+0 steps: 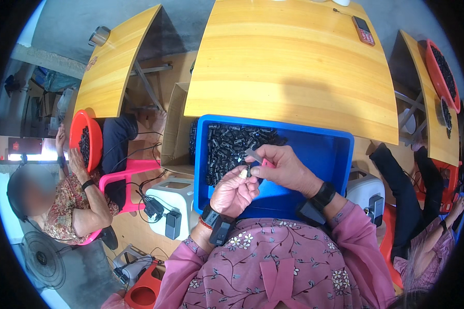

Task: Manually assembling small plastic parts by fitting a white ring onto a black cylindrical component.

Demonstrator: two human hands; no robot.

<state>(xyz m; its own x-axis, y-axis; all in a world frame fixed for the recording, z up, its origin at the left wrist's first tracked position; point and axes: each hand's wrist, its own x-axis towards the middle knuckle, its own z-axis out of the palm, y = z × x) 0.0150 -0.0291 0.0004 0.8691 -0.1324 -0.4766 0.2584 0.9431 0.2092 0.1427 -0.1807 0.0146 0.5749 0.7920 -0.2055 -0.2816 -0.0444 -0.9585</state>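
Over the blue tub (276, 123), my two hands meet close together. My right hand (290, 167) is closed around a small knife (253, 154) with a flat grey blade and a pinkish-red handle. Between the fingertips of my left hand (234, 191) is a small black plastic part (249, 169), partly hidden by the fingers. A pale yellow bit shows at those fingertips; I cannot tell what it is. Many similar black parts (232, 144) are heaped in the left half of the tub, below and beyond my left hand.
A yellow wooden table (294, 62) stands beyond the tub, with a phone (364, 31) on it. A cardboard box (176, 129) and white stools (171, 198) flank the tub. At left a person (82, 201) handles a red basin (80, 123); another person (428, 247) sits at right.
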